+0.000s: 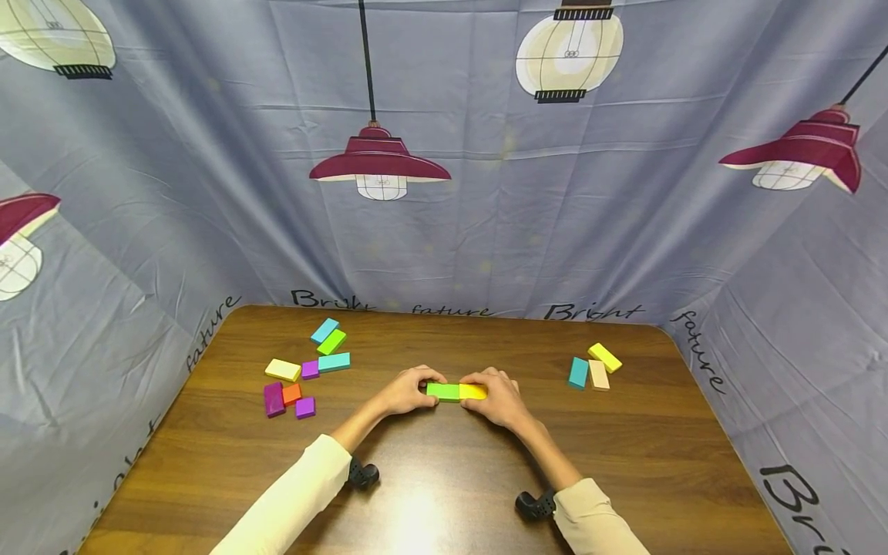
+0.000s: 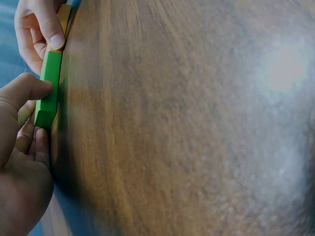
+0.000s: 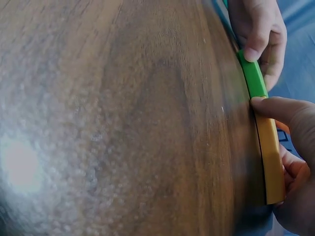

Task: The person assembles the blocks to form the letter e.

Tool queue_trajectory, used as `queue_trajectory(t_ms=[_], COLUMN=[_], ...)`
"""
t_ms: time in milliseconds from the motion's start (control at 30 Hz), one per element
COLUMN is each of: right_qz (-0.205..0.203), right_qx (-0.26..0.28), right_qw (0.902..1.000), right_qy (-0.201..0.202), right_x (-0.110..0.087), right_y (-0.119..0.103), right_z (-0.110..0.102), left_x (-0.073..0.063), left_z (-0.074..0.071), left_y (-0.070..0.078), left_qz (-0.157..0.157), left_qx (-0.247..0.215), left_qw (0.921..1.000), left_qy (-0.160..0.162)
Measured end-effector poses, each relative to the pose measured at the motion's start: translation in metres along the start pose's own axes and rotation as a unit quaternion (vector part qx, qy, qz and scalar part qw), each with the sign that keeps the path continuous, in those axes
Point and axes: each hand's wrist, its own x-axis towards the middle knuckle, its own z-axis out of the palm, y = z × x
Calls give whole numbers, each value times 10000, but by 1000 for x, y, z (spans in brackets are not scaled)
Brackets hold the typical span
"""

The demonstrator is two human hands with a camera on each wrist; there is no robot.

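Two blocks lie end to end on the wooden table, a green block point(image 1: 444, 392) on the left and a yellow block point(image 1: 473, 391) on the right. My left hand point(image 1: 408, 391) pinches the green block between thumb and fingers, as the left wrist view also shows with the thumb on the near side of the green block point(image 2: 49, 93). From the right, my right hand point(image 1: 498, 397) grips the yellow block, its thumb close to the seam. In the right wrist view the yellow block point(image 3: 269, 157) looks orange and meets the green block's end.
On the left of the table point(image 1: 444, 339) lie several blocks, including a cream block point(image 1: 283, 370), a magenta block point(image 1: 274, 400) and a turquoise block point(image 1: 334, 362). Toward the right are a teal block point(image 1: 578, 373), a beige block point(image 1: 599, 375) and a yellow block point(image 1: 606, 358). A curtain hangs behind.
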Motion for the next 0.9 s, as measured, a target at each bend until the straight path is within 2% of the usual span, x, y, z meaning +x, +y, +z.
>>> queue_trajectory(t_ms=[267,533,900], right_qz=[-56,-106,-9], right_qx=[-198,-342,-385], right_qw=[9998,9992,9992], right_qy=[81,167,147], right_x=[-1,-2,-2], right_y=[-2,-3,-5], right_z=[3,4,6], left_x=[0,0,0], left_z=[-1,0,0], left_y=[0,1,-2], left_qz=[8,81,85], left_qx=[-38,-33,-84], left_qw=[10000,9999,9999], left_qy=[-38,53,67])
